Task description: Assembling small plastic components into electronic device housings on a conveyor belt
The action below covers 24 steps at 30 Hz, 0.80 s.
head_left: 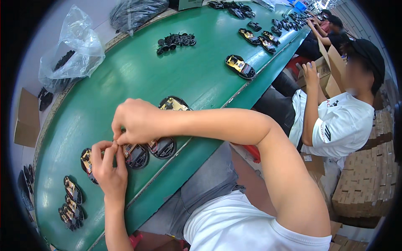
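Observation:
My left hand [110,171] and my right hand [138,120] meet above the green work surface [205,75], thumbs and fingertips pinched together. Whatever lies between the fingertips is too small and covered to make out. Just below them is a black oval housing [140,160] with a tan circuit board and thin wires, partly hidden by the fingers. Touching its right side is another such housing [164,149], with a red wire showing. One more housing [86,161] sits left of my left hand, partly behind it. Beyond my right forearm, a housing with a pale board [172,101] shows in part.
Several filled housings [72,209] stand in a row at lower left. Small black round parts [176,41] are heaped farther back. More housings [240,67] lie toward the far right. Plastic bags [77,50] line the left edge. A co-worker [339,113] sits at right, near stacked cartons [364,180].

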Available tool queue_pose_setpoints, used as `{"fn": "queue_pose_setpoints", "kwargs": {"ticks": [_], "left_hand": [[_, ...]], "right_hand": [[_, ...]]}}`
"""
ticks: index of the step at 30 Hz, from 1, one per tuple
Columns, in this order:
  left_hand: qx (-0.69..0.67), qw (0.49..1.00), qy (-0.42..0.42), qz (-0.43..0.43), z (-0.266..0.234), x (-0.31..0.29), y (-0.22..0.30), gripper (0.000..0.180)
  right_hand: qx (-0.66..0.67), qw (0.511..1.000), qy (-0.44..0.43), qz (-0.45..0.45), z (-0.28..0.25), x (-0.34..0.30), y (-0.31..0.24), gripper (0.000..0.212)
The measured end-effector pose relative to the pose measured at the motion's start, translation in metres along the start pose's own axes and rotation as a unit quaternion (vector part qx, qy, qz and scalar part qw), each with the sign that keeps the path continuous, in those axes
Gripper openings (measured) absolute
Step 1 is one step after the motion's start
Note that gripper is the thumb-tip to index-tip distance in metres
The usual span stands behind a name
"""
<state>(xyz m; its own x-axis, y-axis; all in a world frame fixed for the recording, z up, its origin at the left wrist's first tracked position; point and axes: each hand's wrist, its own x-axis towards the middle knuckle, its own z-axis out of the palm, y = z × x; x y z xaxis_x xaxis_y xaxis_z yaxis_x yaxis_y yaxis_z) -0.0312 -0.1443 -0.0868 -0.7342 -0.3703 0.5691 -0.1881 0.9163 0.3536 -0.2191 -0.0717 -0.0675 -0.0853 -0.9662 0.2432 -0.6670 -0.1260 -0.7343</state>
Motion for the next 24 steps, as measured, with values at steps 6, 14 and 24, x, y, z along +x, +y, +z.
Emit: {"fn": "queue_pose_setpoints", "kwargs": {"ticks": [6, 14, 24], "left_hand": [[0.053, 0.998, -0.005, 0.032, -0.006, -0.004, -0.004, 0.011], [-0.041, 0.998, 0.028, -0.041, 0.007, 0.004, -0.007, 0.021], [-0.034, 0.998, -0.009, -0.058, 0.002, -0.001, -0.004, 0.018]], "right_hand": [[-0.078, 0.990, 0.027, -0.112, 0.018, -0.004, 0.005, 0.013], [0.035, 0.998, -0.041, 0.022, -0.013, -0.007, 0.004, 0.021], [-0.076, 0.991, 0.041, -0.102, 0.008, -0.009, 0.006, 0.011]]}}
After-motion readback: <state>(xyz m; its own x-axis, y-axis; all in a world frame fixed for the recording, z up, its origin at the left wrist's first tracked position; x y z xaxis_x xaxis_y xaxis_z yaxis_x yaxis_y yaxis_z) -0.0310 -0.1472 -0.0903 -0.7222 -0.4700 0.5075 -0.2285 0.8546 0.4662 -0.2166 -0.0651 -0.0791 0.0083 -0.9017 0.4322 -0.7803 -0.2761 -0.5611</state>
